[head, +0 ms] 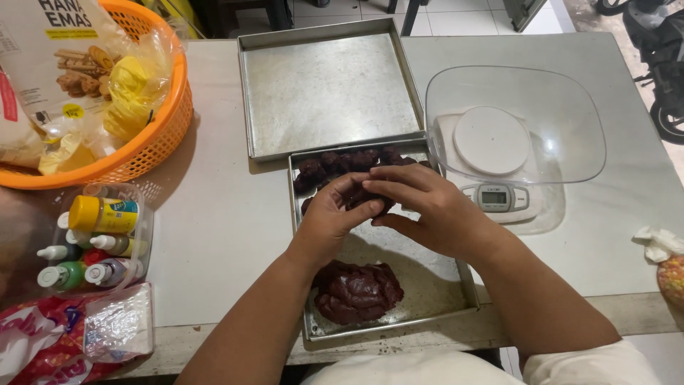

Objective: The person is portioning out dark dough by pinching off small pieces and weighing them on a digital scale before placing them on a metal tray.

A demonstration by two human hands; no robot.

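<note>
Both my hands meet over a metal tray (pixel 427 285) in front of me. My left hand (pixel 331 217) and my right hand (pixel 427 207) are cupped together around a small piece of dark brown dough (pixel 367 198), mostly hidden by the fingers. A large lump of the same dough (pixel 356 291) lies at the near end of the tray. Several shaped dough pieces (pixel 342 162) sit in a row along the tray's far end.
A second metal tray (pixel 328 85) lies behind. A kitchen scale with a clear bowl (pixel 513 128) stands to the right. An orange basket (pixel 153 135) with packets, a clear box of small bottles (pixel 100 235) and a plastic bag (pixel 64 335) are on the left. Crumpled tissue (pixel 659 242) lies far right.
</note>
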